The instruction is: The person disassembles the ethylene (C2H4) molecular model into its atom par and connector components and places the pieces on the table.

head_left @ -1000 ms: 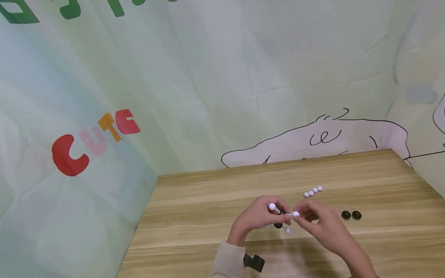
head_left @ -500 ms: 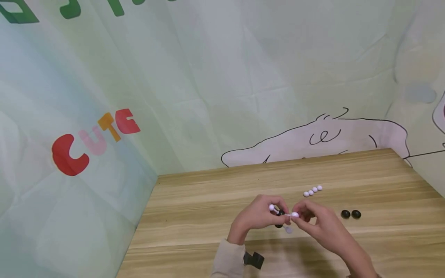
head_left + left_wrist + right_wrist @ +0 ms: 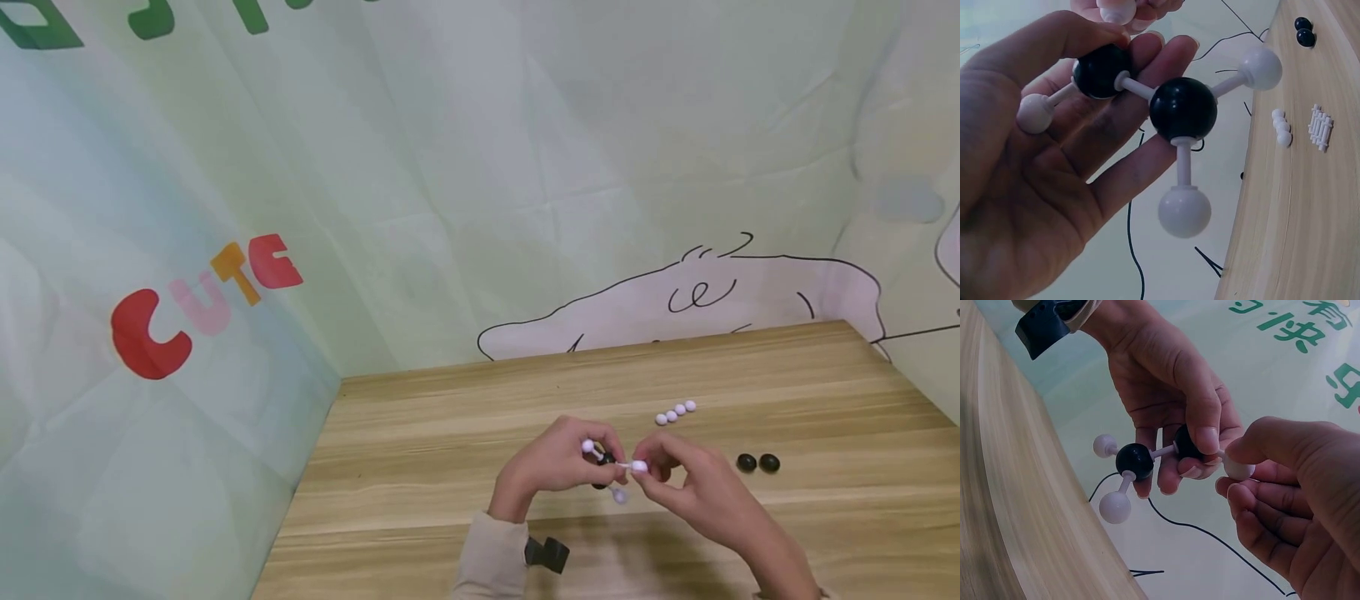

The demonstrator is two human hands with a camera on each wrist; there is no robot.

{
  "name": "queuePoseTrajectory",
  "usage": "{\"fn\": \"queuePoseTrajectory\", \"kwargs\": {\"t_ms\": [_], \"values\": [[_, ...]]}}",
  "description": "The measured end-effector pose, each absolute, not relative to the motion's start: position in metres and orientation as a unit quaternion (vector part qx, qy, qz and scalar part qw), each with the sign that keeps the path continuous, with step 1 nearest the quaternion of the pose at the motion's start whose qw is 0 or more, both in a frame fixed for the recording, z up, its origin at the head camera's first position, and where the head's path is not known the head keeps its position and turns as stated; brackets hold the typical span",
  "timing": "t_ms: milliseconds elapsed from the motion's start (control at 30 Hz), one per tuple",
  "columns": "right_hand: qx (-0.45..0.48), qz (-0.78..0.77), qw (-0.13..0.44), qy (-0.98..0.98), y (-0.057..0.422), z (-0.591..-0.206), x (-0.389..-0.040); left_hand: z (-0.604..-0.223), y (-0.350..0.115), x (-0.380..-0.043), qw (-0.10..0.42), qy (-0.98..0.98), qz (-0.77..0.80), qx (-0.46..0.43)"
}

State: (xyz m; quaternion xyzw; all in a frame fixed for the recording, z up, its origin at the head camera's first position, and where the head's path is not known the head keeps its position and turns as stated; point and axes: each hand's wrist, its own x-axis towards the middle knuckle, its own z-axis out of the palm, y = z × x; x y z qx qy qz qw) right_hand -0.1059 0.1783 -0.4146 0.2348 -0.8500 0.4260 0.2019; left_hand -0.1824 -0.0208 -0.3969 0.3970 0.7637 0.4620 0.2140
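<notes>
A ball-and-stick molecular model (image 3: 1183, 109) is held up above the table between both hands. Two black balls joined by a white rod form its middle, and white balls stick out on short rods. With thumb and fingers, my left hand (image 3: 558, 460) grips one black ball (image 3: 1188, 442) of the model. My right hand (image 3: 701, 485) pinches a white ball (image 3: 1239, 469) at the end of a rod on that same black ball. In the left wrist view, the right fingertips and this white ball show only partly at the top edge.
Farther back on the wooden table (image 3: 420, 467) lies a row of several white balls (image 3: 676, 412). To the right are two loose black balls (image 3: 757, 462). The left wrist view also shows a bundle of white rods (image 3: 1320, 128). A printed cloth backdrop (image 3: 450, 208) rises behind the table.
Both hands keep their grips and stay nearly in place. The model and the pinched white ball shift and tilt only slightly.
</notes>
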Motion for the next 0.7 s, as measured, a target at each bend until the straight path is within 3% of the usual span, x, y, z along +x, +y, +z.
{"fn": "queuePoseTrajectory", "kwargs": {"t_ms": [533,700], "values": [[0.243,0.453,0.166,-0.841,0.1803,-0.4102,-0.1081,-0.3894,-0.0209,-0.1785,0.225,0.767,0.46,0.387],[0.232,0.467,0.149,-0.84,0.1804,-0.4114,-0.1092,-0.3874,-0.022,-0.1785,0.199,0.778,0.435,0.408]]}}
